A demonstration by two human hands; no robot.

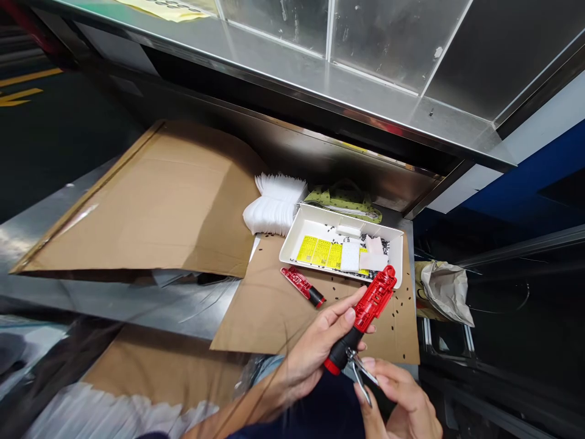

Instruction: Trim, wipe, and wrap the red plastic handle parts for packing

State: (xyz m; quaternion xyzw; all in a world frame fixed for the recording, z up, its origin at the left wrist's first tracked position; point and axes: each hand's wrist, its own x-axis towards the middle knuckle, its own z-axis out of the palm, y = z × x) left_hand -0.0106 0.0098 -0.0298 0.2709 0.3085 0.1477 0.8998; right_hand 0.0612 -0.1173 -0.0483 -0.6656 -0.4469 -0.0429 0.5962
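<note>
My left hand (320,341) grips a red and black hand tool (372,308) by its black handle, with the red ribbed body pointing up and away. A bent metal wire fitting (361,375) sticks out of the tool's lower end. My right hand (395,396) pinches that fitting between its fingers. A matching red and black tool (302,286) lies on the brown cardboard sheet (269,320) just beyond my hands. Small black bits are scattered over this sheet.
A white tray (292,250) holds yellow printed labels and white pads. Behind it lie a stack of white sheets (274,204) and a green patterned bag (342,200). A large cardboard sheet (137,201) lies to the left, a crumpled paper bag (445,292) to the right, and a steel shelf (274,67) overhead.
</note>
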